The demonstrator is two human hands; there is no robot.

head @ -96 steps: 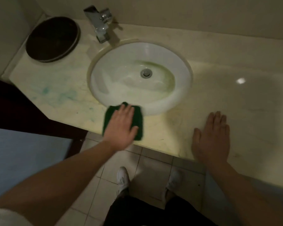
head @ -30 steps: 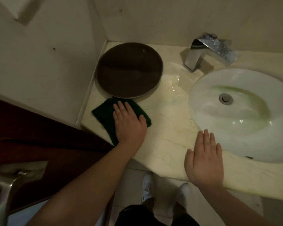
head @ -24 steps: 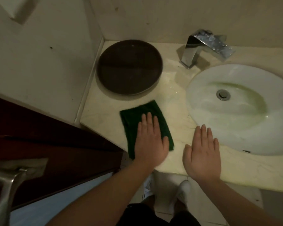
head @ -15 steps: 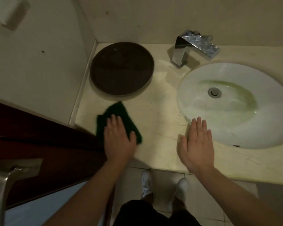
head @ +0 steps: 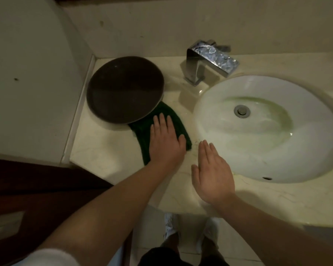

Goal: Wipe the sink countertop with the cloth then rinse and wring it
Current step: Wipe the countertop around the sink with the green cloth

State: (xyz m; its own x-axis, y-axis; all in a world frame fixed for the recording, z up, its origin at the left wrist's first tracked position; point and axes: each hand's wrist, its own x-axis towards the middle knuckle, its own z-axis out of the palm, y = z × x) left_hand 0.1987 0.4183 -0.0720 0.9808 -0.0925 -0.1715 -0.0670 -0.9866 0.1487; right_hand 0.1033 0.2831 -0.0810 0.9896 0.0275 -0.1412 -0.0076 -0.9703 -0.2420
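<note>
Fingers (head: 162, 124) of the left hand (head: 166, 144) lie flat, slightly spread, pressing the green cloth (head: 173, 120) onto the countertop (head: 108, 152) (its far edge tucked under the dark round plate (head: 124, 89)). Just beside it, the right hand (head: 212, 174) rests palm-down, fingers together, at the sink (head: 265, 127) rim.

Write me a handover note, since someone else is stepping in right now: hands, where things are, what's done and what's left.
Left hand: flat, palm down, pressing the green cloth onto the countertop, fingers spread, not gripping.
Right hand: open and flat near the counter's front edge beside the sink basin, holding nothing.
Cloth lies between the dark round plate and the basin, its far end against or under the plate's rim.
Faucet is behind the basin; no water seen running.
Done: wiping under way.
Left: finish wiping, rinse, wring.
</note>
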